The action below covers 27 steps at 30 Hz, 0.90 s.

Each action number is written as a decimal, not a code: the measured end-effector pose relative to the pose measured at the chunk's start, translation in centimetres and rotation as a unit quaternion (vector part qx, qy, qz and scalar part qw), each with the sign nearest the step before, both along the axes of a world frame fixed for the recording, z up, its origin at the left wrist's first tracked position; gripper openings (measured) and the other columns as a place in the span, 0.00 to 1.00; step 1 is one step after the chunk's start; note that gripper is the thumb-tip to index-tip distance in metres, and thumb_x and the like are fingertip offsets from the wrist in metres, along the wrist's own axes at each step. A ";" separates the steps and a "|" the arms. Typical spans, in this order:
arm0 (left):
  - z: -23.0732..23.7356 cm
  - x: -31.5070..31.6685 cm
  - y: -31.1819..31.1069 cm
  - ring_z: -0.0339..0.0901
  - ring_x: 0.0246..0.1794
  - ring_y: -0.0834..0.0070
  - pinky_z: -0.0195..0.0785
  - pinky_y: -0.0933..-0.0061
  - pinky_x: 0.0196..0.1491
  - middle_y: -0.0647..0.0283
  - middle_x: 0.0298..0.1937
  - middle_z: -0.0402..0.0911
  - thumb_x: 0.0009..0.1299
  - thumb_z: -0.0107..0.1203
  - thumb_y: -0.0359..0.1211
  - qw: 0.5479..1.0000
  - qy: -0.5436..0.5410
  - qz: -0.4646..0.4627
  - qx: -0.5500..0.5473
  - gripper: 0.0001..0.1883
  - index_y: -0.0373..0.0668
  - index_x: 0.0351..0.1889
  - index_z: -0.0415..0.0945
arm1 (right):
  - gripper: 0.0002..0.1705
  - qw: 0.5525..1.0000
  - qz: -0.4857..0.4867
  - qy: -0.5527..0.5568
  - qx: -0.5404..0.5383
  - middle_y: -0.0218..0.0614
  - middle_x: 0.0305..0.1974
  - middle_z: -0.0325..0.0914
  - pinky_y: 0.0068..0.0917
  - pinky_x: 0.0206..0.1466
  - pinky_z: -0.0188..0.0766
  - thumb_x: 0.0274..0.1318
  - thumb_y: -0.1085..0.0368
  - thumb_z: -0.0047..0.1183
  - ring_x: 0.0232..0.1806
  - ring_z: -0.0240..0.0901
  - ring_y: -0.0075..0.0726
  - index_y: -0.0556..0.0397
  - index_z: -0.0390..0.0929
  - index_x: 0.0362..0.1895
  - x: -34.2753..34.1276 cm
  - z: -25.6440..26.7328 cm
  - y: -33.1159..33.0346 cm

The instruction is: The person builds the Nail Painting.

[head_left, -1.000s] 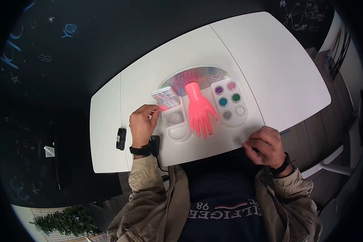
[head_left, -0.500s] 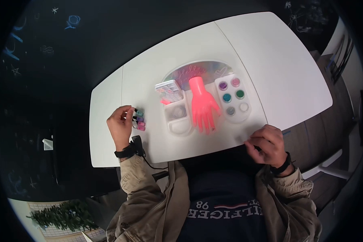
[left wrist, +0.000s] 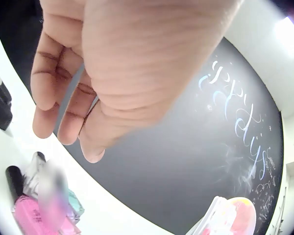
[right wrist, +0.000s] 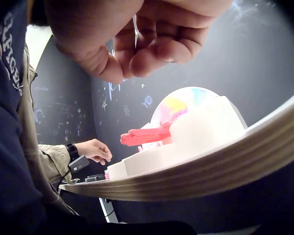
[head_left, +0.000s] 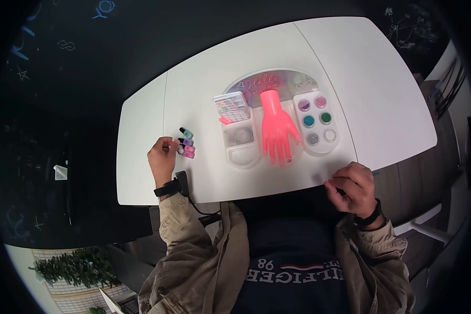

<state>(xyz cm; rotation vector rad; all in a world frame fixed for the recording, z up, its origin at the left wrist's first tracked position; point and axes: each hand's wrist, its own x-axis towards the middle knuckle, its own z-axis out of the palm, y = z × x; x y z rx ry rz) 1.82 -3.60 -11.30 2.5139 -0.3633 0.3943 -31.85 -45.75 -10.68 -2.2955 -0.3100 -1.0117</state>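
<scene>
1. Teal (head_left: 188, 134), purple (head_left: 187, 142) and pink (head_left: 189, 154) small bottles with dark caps lie close together beside the left hand (head_left: 161, 155), which is raised just above the white table (head_left: 371, 57). Its fingers are loosely bent and grasp nothing visible; the left wrist view shows a gap between the fingertips and the bottles. Lying on their sides in a cluster, the bottles are probably steadied by one another. A clear or silvery one shows there too, partly blurred.

2. The right hand (head_left: 352, 188) hovers at the table's near edge, fingers relaxed and curled inward, with nothing seen in its hold. Held back like this, it leaves the tray unobstructed.

3. Farther in stands a white plastic tray (head_left: 320, 148). Across its middle lies a bright pink model hand (head_left: 278, 131), palm side apparently down and fingers toward the person, which seems meant to keep its nails within easy reach.

4. Round pots of coloured glitter (head_left: 325, 118) sit in the tray's right wing, spaced in separate wells, likely so they stay put. On the left wing, a clear-lidded case (head_left: 233, 107) leans tilted, its contents facing the person.

5. Behind rises a rounded, iridescent panel (head_left: 261, 82) lettered "Hello Gorgeous".
</scene>
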 end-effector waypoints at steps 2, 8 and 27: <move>-1.2 0.6 0.2 0.90 0.32 0.68 0.83 0.66 0.39 0.58 0.34 0.93 0.72 0.76 0.39 1.000 -0.007 0.013 0.018 0.18 0.35 0.50 0.89 | 0.11 1.000 -0.001 -0.001 -0.001 0.34 0.34 0.81 0.34 0.28 0.74 0.47 0.75 0.76 0.25 0.79 0.39 0.53 0.85 0.30 0.0 0.0 0.0; -1.7 0.8 0.3 0.91 0.33 0.67 0.81 0.67 0.39 0.55 0.35 0.93 0.75 0.73 0.40 0.997 0.054 0.046 0.037 0.19 0.34 0.53 0.87 | 0.11 1.000 -0.004 -0.004 -0.004 0.33 0.33 0.81 0.34 0.26 0.72 0.47 0.75 0.76 0.24 0.78 0.37 0.52 0.85 0.30 -0.1 0.1 -0.3; -3.1 2.0 3.4 0.94 0.41 0.57 0.85 0.58 0.50 0.52 0.41 0.94 0.70 0.70 0.37 0.990 0.082 0.110 0.029 0.18 0.36 0.52 0.88 | 0.10 1.000 -0.003 -0.004 -0.006 0.33 0.33 0.81 0.34 0.26 0.71 0.47 0.75 0.76 0.24 0.77 0.37 0.53 0.85 0.29 -0.1 0.0 -0.3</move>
